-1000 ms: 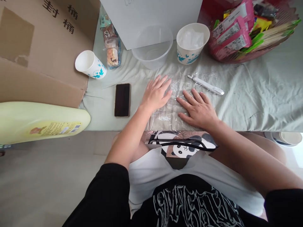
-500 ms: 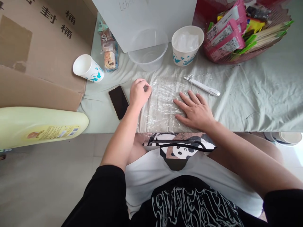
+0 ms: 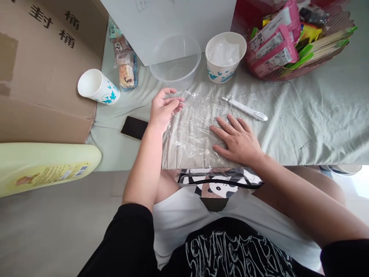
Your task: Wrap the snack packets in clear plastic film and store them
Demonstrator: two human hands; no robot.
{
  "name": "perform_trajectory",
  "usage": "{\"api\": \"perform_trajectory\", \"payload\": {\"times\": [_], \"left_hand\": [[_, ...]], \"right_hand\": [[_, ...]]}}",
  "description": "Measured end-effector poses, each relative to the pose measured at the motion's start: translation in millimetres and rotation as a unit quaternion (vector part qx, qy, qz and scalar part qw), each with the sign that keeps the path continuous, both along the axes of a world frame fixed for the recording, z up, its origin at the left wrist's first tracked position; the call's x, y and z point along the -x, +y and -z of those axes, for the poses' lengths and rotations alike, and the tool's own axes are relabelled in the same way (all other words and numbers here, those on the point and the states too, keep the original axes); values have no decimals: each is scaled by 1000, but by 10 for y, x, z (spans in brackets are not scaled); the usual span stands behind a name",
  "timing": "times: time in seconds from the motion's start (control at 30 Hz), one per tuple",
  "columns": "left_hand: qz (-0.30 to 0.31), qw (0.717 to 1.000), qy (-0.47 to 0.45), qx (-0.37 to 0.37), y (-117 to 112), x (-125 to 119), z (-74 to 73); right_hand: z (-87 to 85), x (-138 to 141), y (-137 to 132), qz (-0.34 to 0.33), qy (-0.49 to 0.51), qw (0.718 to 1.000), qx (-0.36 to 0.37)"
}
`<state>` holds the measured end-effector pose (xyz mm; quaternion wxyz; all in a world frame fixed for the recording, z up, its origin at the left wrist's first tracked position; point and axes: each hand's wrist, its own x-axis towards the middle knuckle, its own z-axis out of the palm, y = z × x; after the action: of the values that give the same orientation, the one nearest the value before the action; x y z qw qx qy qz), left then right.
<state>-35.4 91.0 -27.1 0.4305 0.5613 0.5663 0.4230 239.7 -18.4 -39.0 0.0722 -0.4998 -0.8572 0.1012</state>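
Note:
A thin sheet of clear plastic film (image 3: 190,134) lies wrinkled on the cloth-covered table in front of me. My left hand (image 3: 165,109) is at its upper left edge, thumb pressed to the fingers in a pinch on the film. Faint stretch lines run across the sheet from there. My right hand (image 3: 238,138) lies flat, fingers spread, on the film's right part. Just beyond it rests a white utility knife (image 3: 245,109). A dark phone (image 3: 134,127) lies beside my left wrist, which partly covers it.
A clear plastic bowl (image 3: 175,71), a paper cup (image 3: 226,57) holding white plastic and a basket (image 3: 259,71) of packets stand at the back. Leftward are a tipped paper cup (image 3: 99,86), wrapped snacks (image 3: 126,65), a cardboard box (image 3: 49,77) and a yellow-green bottle (image 3: 49,165).
My left hand has shifted slightly left and turned, its fingers less curled. The phone has swung round to lie more crosswise. My right hand stays flat in place; the view has shifted a little.

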Motion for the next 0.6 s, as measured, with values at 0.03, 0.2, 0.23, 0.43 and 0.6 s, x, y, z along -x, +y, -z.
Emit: {"api": "perform_trajectory", "payload": {"times": [0.03, 0.2, 0.23, 0.43, 0.6], "left_hand": [[-3, 1000, 3, -5, 3, 3, -11], [-6, 999, 29, -17, -31, 32, -35], [-3, 999, 35, -16, -38, 43, -32], [-13, 998, 40, -46, -2, 129, 79], [-54, 994, 0, -99, 65, 195, 184]], "right_hand": [[-2, 0, -1, 0, 0, 1000, -1], [-4, -5, -8, -4, 10, 1000, -3], [-5, -4, -7, -5, 12, 1000, -2], [-31, 13, 2, -2, 14, 1000, 2], [-48, 8, 5, -5, 9, 1000, 10]]}}
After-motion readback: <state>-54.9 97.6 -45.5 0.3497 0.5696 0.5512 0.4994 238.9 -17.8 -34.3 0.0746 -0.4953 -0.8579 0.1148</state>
